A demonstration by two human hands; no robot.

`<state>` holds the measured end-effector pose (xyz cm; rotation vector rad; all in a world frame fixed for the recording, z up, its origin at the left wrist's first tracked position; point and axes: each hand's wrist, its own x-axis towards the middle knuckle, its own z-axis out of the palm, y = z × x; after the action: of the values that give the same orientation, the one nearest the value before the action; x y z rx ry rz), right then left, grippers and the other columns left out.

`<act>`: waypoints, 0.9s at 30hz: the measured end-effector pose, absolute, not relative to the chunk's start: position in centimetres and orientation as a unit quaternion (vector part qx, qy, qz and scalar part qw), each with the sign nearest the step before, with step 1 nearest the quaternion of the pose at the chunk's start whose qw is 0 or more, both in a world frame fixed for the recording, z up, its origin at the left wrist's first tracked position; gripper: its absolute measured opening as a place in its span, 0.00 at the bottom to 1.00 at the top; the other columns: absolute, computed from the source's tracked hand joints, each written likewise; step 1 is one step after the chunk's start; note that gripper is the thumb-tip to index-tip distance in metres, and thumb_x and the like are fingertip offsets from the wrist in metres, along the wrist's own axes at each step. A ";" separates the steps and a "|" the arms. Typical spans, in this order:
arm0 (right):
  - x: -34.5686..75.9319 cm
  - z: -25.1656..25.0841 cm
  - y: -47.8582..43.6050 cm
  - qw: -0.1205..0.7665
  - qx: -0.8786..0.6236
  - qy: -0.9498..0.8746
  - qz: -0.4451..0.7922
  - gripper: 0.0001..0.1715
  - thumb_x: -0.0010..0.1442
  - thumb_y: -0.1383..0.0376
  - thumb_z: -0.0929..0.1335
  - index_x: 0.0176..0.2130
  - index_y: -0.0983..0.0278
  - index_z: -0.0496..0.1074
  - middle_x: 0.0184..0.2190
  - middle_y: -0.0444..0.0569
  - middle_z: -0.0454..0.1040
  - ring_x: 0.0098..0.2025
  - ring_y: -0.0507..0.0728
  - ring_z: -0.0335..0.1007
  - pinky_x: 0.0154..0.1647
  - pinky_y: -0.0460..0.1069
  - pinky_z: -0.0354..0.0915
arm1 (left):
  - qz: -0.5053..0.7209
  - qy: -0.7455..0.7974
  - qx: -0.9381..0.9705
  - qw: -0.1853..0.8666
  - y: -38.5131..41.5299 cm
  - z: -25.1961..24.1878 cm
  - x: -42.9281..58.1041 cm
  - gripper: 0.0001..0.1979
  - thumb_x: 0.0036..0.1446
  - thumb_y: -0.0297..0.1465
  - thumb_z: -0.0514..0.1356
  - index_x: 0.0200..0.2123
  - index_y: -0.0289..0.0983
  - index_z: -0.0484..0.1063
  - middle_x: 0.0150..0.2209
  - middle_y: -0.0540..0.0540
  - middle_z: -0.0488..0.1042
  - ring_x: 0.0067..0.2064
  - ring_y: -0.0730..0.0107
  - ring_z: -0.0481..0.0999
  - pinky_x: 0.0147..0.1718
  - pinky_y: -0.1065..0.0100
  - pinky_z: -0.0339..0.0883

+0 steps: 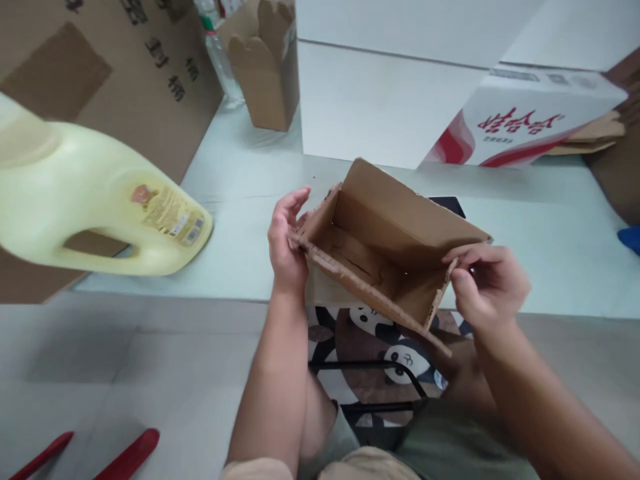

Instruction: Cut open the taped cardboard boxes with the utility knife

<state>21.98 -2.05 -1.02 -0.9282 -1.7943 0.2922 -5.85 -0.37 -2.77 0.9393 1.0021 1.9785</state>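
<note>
A small brown cardboard box point(385, 253) is held tilted over the near edge of the pale table point(240, 200), its open top facing me. My left hand point(286, 240) grips the box's left end, thumb on the near rim and fingers curled behind the side flap. My right hand point(487, 283) pinches the right end flap between thumb and fingers. The inside of the box holds nothing I can see.
A big pale yellow jug point(95, 207) with a handle lies on its side at the left. Behind stand large brown cartons point(130, 73), a small open carton point(267, 73), a white wall-like box point(380, 100) and a red-and-white carton point(520, 120). A panda-print stool point(380, 347) is below.
</note>
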 end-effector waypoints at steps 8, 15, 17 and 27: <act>22.9 -3.7 -2.4 0.582 -0.492 -0.580 0.287 0.30 0.66 0.56 0.70 0.64 0.47 0.58 0.59 0.53 0.70 0.54 0.64 0.75 0.50 0.60 0.74 | 0.683 0.412 0.518 0.310 1.4 -3.6 -1.6 0.31 0.65 0.60 0.52 0.38 0.41 0.82 0.43 0.44 0.84 0.58 0.52 0.79 0.65 0.50 0.67; 25.2 -4.7 -2.8 0.549 -0.414 -0.628 0.364 0.18 0.66 0.48 0.66 0.47 0.54 0.77 0.62 0.50 0.75 0.66 0.70 0.69 0.64 0.68 0.67 | 0.670 0.452 0.531 0.255 3.3 -4.7 -0.9 0.21 0.61 0.53 0.64 0.49 0.45 0.76 0.48 0.46 0.80 0.50 0.61 0.81 0.55 0.55 0.74; 25.8 -5.1 -3.1 0.547 -0.386 -0.631 0.392 0.20 0.65 0.47 0.66 0.49 0.53 0.78 0.65 0.49 0.72 0.67 0.71 0.67 0.66 0.69 0.65 | 0.650 0.452 0.558 0.248 3.5 -4.7 -0.9 0.23 0.59 0.52 0.67 0.52 0.47 0.76 0.55 0.46 0.79 0.55 0.58 0.80 0.59 0.53 0.72; 25.7 -5.8 -2.6 0.574 -0.488 -0.502 0.425 0.33 0.61 0.37 0.65 0.56 0.51 0.70 0.58 0.54 0.78 0.61 0.68 0.74 0.62 0.66 0.70 | 0.605 0.491 0.562 0.278 2.8 -3.9 -1.8 0.08 0.58 0.34 0.64 0.37 0.44 0.85 0.52 0.48 0.83 0.61 0.54 0.78 0.67 0.50 0.66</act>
<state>25.65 -2.58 -5.79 -1.1433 -1.1764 0.9962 -1.79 2.79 -3.92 1.5070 1.3169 1.6244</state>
